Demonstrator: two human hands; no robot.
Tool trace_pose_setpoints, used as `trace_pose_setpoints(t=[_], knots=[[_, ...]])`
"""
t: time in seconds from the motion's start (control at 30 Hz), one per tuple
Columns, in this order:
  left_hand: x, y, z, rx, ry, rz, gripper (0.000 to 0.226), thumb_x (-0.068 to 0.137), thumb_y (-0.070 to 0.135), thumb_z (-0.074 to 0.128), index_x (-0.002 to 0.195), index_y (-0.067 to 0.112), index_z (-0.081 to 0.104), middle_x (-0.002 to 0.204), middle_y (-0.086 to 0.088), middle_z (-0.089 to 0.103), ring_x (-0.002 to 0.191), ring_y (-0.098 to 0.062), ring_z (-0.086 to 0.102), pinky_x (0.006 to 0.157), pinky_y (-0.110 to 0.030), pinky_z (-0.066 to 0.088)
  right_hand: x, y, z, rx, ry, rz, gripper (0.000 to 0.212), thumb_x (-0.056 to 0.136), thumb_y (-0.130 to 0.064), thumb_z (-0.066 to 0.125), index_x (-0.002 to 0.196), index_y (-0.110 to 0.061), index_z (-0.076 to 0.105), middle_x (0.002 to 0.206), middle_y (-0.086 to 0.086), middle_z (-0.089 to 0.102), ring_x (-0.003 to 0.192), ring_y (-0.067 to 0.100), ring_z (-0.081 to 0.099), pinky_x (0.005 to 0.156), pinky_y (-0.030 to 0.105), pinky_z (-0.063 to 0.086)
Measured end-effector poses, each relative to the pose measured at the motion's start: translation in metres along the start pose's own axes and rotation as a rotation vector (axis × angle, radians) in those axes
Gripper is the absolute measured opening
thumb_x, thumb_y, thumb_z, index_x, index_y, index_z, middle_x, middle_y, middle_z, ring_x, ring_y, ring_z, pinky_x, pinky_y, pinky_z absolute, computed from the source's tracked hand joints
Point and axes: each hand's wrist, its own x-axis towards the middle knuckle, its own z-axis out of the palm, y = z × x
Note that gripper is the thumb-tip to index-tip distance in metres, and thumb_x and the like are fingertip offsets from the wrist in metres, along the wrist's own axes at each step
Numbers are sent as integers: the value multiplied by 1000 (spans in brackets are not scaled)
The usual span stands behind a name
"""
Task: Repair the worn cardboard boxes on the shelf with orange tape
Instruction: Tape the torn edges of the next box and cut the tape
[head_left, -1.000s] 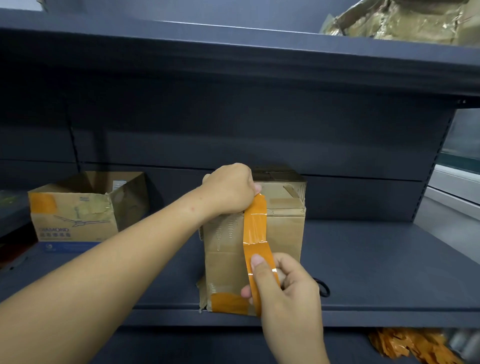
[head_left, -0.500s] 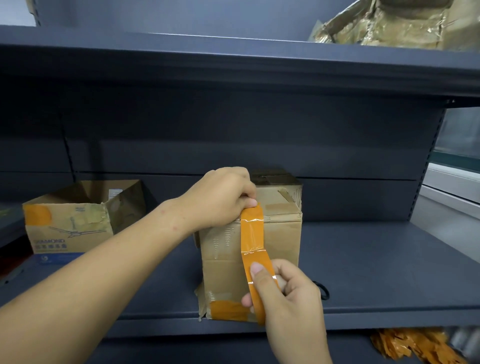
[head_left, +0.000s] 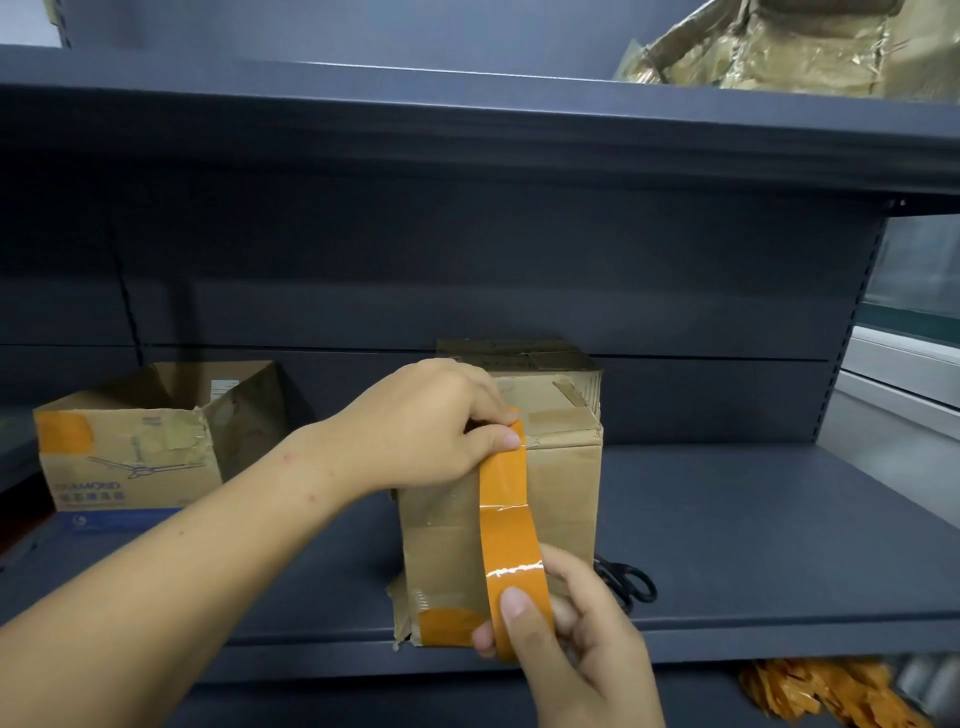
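**Orange tape stretched down a worn box**

Dark grey metal shelving (head_left: 779, 545) carries a worn brown cardboard box (head_left: 563, 499) at its front edge. Left hand (head_left: 431, 421) pinches the glossy orange tape strip (head_left: 506, 519) at the box's top edge; right hand (head_left: 576, 639) grips its lower end. Black scissors (head_left: 628, 584) lie beside the box.

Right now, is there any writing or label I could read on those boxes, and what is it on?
"DIAMOND": pale print, low on the front of the left box, under a drawing of a ceiling fan.
A row of characters just below it: too small to read.
White sticker inside the left box's back wall: print too blurred to read.
Middle box: no readable text.
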Motion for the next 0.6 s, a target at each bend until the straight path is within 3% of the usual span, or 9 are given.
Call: trace_pose_setpoints(t=[0.2, 0.33, 0.5, 0.6], knots=[[-6, 7, -3, 173, 3, 55, 41, 99, 53, 46, 124, 30, 70, 120, 15, 67, 111, -7, 58, 94, -33, 48, 5, -2, 3, 23, 58, 51, 37, 78, -45, 63, 110, -26, 67, 68, 11, 74, 65, 24, 73, 72, 38, 62], [-10, 10, 1, 262, 12, 65, 46, 102, 53, 37, 128, 30, 66, 121, 14, 66, 113, -10, 59, 92, -37, 47, 9, -7, 4, 45, 56, 121, 18, 91, -28, 64, 108, -21, 66, 66, 13, 74, 60, 25, 72, 64, 33, 61], [-17, 17, 7, 200, 98, 37, 46, 97, 50, 38, 117, 26, 72, 114, 9, 74, 109, -15, 66, 92, -39, 49, 13, -12, 5, 50, 52, 182, 22, 92, -27, 65, 111, -17, 64, 67, 15, 74, 64, 29, 73, 74, 42, 62], [-20, 16, 10, 155, 95, -17, 47, 94, 54, 41, 122, 32, 72, 123, 16, 70, 120, -7, 61, 104, -37, 43, 12, -12, 3, 79, 45, 194, 23, 90, -23, 68, 111, -13, 67, 68, 21, 73, 66, 36, 72, 73, 43, 62]])
